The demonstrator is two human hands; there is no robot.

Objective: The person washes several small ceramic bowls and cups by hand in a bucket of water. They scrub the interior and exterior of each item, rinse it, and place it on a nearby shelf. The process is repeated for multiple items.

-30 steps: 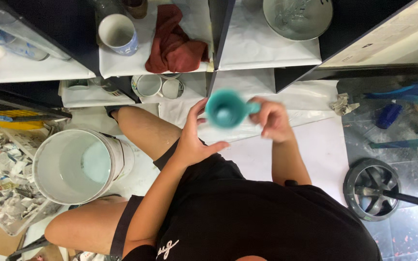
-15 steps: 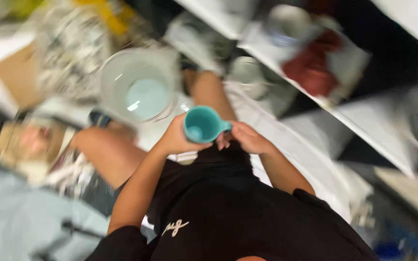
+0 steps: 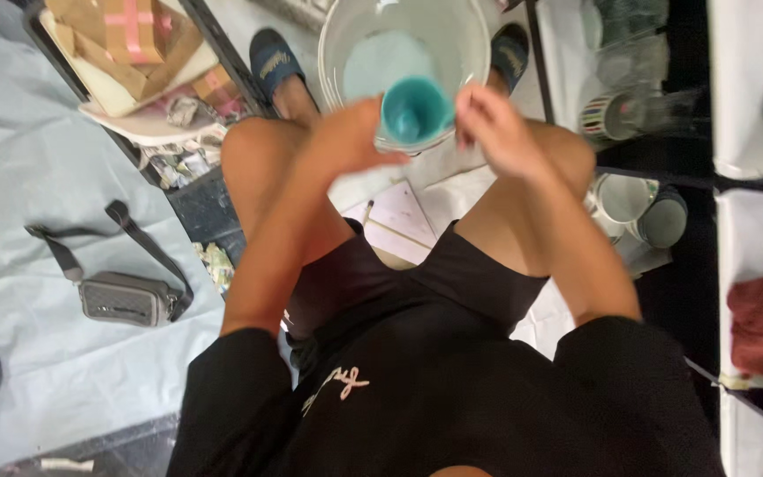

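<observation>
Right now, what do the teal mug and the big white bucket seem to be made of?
The teal mug, held between the left hand and right hand, looks like glazed ceramic: thick wall, soft sheen, though motion blur leaves doubt. The white bucket looks like plastic: thin, slightly translucent wall, smooth rim.

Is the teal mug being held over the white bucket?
Yes: the teal mug, gripped between the left hand and the right hand, sits over the open mouth of the white bucket in this view.
</observation>
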